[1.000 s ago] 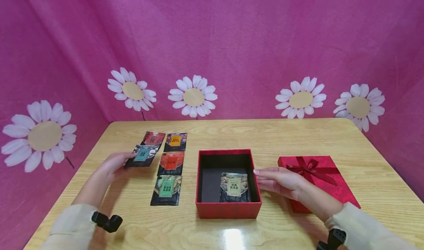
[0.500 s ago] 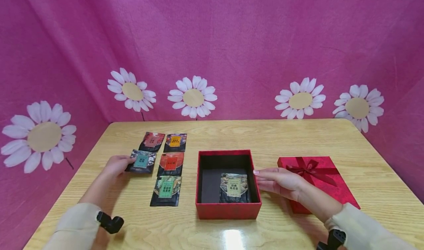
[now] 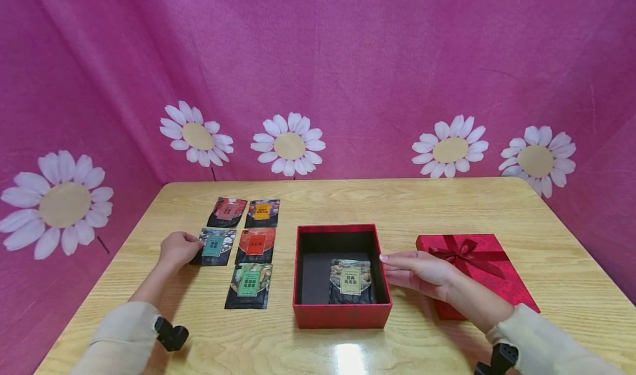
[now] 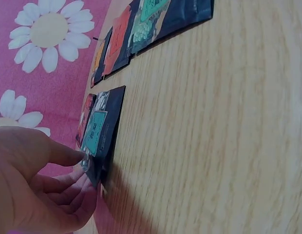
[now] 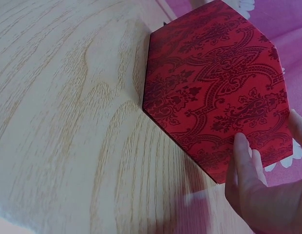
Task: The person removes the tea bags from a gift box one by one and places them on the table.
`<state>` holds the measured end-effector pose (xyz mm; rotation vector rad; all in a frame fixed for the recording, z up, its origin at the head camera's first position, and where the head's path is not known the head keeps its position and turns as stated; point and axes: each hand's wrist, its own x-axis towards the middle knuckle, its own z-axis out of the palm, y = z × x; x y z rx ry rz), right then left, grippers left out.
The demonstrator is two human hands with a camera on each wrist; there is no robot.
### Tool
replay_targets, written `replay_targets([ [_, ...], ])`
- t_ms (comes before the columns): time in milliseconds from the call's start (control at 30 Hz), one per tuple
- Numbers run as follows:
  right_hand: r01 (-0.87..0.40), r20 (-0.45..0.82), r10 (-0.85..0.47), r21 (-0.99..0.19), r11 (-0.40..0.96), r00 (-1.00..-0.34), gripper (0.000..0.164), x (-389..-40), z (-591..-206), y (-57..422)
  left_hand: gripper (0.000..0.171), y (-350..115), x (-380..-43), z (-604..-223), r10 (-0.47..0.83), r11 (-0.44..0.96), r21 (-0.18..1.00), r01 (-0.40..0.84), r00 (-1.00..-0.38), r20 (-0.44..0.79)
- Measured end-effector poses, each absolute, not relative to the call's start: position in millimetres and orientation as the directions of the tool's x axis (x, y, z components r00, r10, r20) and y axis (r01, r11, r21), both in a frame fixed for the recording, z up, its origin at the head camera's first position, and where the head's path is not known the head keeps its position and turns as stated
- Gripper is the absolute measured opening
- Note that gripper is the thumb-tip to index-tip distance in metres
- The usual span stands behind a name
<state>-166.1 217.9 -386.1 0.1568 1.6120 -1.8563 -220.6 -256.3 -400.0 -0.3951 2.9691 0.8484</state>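
My left hand [image 3: 180, 249] pinches the left edge of a black tea packet with a teal label [image 3: 213, 246], thumb on top and fingers below, low over the table. In the left wrist view, that edge bends up slightly at the thumb. With its fingers fairly straight, my right hand [image 3: 422, 273] touches the right outer wall of a red patterned box [image 5: 219, 87], its thumb tip at the rim. The box has no lid on and a dark inside. A tea packet with a pale green label [image 3: 350, 281] lies in its right front part.
Beside the held packet lie tea packets with a pink-red label [image 3: 227, 212], an orange-yellow label [image 3: 262, 213], a red label [image 3: 255, 246] and a green label [image 3: 248, 285]. A red lid with a bow [image 3: 477, 264] lies right of the box, partly behind my right arm.
My left hand has brought the teal-labelled packet towards me and turned it straighter, off the pink-red-labelled packet it overlapped. My right hand and the box have stayed put.
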Motion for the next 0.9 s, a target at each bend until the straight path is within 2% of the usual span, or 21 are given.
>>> replay_targets([
  [200,0.544,-0.493,-0.402,-0.839,-0.017,-0.772,0.051,-166,-387,218,0.029,-256,-221,-398,-0.227,0.831,0.507,-0.227,-0.972,-0.063],
  [467,0.542,-0.484,-0.416,-0.84,-0.027,-0.77,0.042,-166,-387,219,0.038,-246,-227,-385,-0.24,0.804,0.547,-0.233,-0.969,-0.06],
  [733,0.539,-0.484,-0.411,-0.842,-0.021,-0.772,0.044,-166,-387,219,0.043,-220,-232,-370,-0.219,0.721,0.645,-0.253,-0.966,-0.134],
  [900,0.549,-0.496,-0.401,-0.835,-0.021,-0.77,0.047,-166,-386,218,0.042,-198,-233,-360,-0.174,0.714,0.663,-0.225,-0.974,-0.143],
])
